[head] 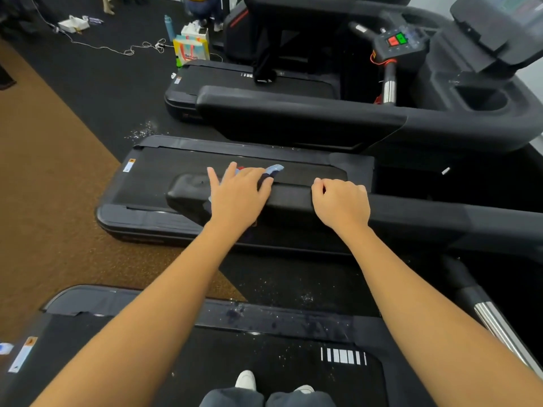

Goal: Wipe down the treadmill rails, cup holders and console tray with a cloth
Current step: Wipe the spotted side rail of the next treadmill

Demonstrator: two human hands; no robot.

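A black padded treadmill rail (417,214) runs across the middle of the head view, ending at the left. My left hand (239,195) lies on top of the rail near that end, fingers spread, pressing a blue cloth (274,169) onto it. Only the edges of the cloth show past my fingers. My right hand (340,202) grips the same rail a little to the right, fingers curled over its far edge. A cup holder (482,98) and console (402,42) belong to the neighbouring treadmill at the upper right.
A second rail (293,113) runs parallel farther back. Treadmill belts lie beyond (164,174) and under my feet (235,356). White specks dot the black floor. Bags (191,48), a bottle (169,26) and a cable lie at the back, and a person stands there.
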